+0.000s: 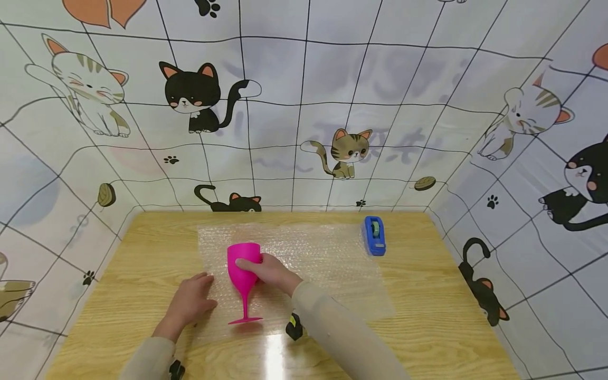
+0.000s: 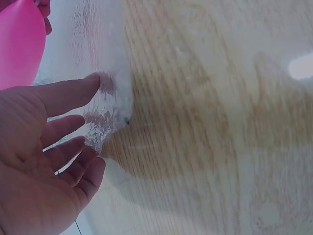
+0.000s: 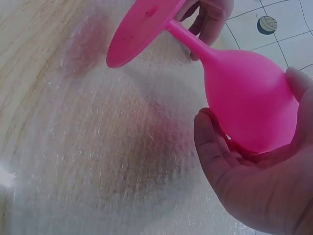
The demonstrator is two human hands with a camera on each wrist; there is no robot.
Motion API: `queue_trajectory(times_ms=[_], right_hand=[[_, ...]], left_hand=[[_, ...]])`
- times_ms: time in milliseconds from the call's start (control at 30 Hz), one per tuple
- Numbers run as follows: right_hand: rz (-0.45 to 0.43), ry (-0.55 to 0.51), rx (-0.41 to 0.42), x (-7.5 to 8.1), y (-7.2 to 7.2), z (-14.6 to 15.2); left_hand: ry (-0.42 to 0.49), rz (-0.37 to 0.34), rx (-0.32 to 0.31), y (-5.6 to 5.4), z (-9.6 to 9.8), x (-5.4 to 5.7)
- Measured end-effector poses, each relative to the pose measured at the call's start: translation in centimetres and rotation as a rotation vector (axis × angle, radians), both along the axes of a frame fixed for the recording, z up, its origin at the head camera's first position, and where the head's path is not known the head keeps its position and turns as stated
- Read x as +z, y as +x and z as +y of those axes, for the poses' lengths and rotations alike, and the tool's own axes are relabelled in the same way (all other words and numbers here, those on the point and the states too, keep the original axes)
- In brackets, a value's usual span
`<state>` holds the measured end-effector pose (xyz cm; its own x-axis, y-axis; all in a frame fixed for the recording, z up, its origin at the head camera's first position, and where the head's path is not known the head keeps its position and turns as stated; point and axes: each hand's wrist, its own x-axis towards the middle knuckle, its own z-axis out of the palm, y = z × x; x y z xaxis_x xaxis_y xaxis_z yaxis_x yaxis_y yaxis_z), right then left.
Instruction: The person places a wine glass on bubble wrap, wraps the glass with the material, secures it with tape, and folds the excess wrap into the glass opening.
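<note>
A bright pink goblet [image 1: 244, 269] is held by the bowl in my right hand [image 1: 273, 272], its stem and round foot pointing toward me. In the right wrist view the thumb and fingers wrap the bowl [image 3: 249, 98] from both sides, with the foot tilted over the wrap. A clear sheet of bubble wrap [image 1: 323, 264] lies flat on the table beneath. My left hand [image 1: 190, 301] is at the wrap's left edge, fingers loosely bent. Seen from the left wrist, its thumb and fingertips [image 2: 93, 81] stand apart at the crinkled edge of the wrap [image 2: 115, 98].
A blue tape dispenser [image 1: 375, 236] stands at the back right, by the wrap's far right corner. The wooden table [image 1: 427, 295] ends against cloth walls [image 1: 285, 121] printed with cats and grid lines, at the back and on both sides.
</note>
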<state>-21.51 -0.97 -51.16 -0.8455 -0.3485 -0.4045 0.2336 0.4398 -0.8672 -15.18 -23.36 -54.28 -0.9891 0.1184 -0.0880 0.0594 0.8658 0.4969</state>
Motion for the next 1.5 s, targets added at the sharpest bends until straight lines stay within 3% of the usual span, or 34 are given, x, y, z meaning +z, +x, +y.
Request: queue_trajectory(times_ms=[367,700,933,1267,1500], right_hand=[[-0.016,-0.003,0.004,-0.1,-0.2,-1.1],[-0.003,0.042,-0.004,-0.5,0.0,-2.6],[0.009,0.056,-0.014,-0.6,0.1,-2.9],[0.02,0.081,0.047,-1.1,0.5,-3.5],[-0.06,-0.012,-0.01,-1.2,1.2,-4.0]], left_hand=[[0.063,0.008,0.004,0.3,-0.3,0.1],[0.099,-0.041,0.066,0.0,-0.5,0.3],[0.11,0.006,0.076,-0.1,-0.8,0.5],[0.132,-0.028,0.099,0.0,-1.2,0.7],[0.131,0.018,0.09,0.0,-1.1,0.8]])
